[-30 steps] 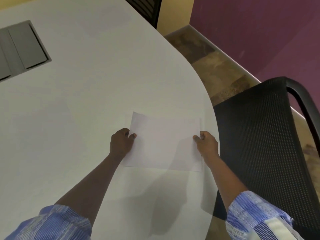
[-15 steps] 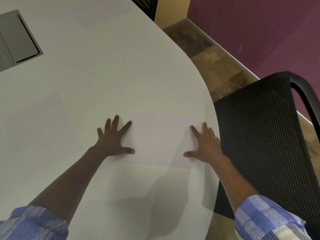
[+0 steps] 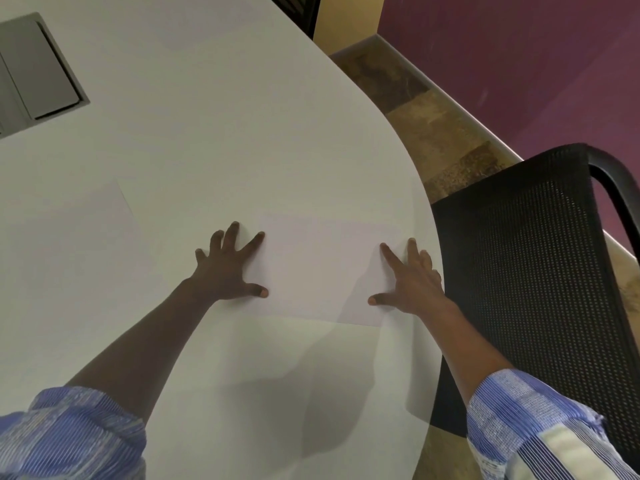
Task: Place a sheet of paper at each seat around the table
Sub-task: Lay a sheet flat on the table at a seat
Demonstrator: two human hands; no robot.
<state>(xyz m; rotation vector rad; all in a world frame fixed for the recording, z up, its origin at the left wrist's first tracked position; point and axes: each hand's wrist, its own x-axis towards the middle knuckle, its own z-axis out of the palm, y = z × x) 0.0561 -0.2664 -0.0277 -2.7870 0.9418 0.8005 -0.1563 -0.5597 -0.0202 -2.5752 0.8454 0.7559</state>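
A white sheet of paper (image 3: 317,268) lies flat on the white table (image 3: 214,133), close to its curved right edge and in front of a black mesh chair (image 3: 526,258). My left hand (image 3: 230,268) rests palm down at the sheet's left edge, fingers spread. At the sheet's right edge my right hand (image 3: 412,282) lies flat too, fingers apart, thumb on the paper. Neither hand grips anything. A second sheet (image 3: 65,247) lies flat further left on the table.
A grey cable hatch (image 3: 38,77) is set into the table at the far left. A second dark chair back (image 3: 298,8) shows at the top. Brown tiled floor (image 3: 429,112) and a purple wall (image 3: 519,64) lie beyond the table's right edge.
A second ago both hands pinched the sheet's side edges, holding it just above the table. They let go and spread flat on it; since half a second ago little has moved.
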